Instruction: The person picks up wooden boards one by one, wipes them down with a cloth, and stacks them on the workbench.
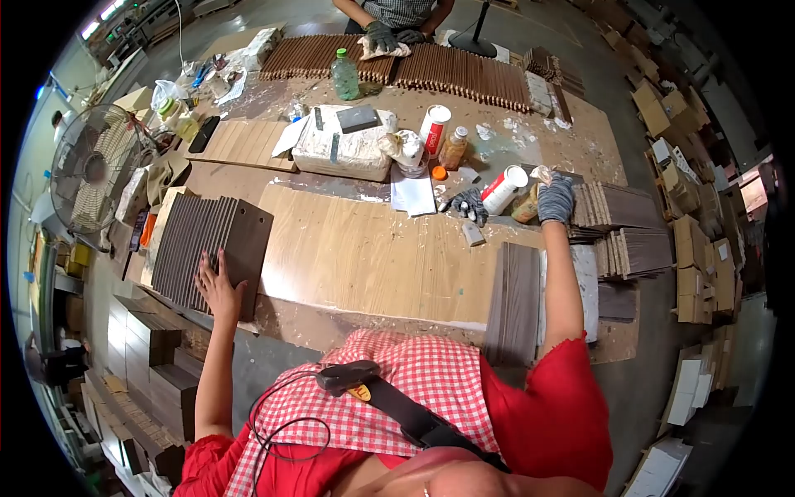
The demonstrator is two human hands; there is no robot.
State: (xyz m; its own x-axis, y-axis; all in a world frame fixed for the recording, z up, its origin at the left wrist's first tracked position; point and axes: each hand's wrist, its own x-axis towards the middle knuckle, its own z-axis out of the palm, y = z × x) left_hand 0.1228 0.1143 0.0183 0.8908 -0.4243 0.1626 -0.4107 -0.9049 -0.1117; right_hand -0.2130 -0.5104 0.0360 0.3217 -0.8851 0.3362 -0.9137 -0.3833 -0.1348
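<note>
On the tabletop (592,145), a stack of grey-brown boards (195,244) stands near the left edge, touched by the left hand (221,290), its grip spread wide, while toward the right edge the gloved right hand (556,200) meets a whitish rag (542,173), its grip impossible to tell.

Red top (542,414), short loose sleeves (575,385), edge on the right one looks ragged. Over it a red/white gingham apron (439,356). Wide black strap (396,404) slanting across the chest, dark elongated module (348,377) at its upper end, yellow label (359,393) with dark lettering, unreadable. Thin black cable (252,414), loosely looped. Right hand (556,197): grey knit glove (553,212), darker bands. Left hand (219,286) bare, forearms uncovered.
</note>
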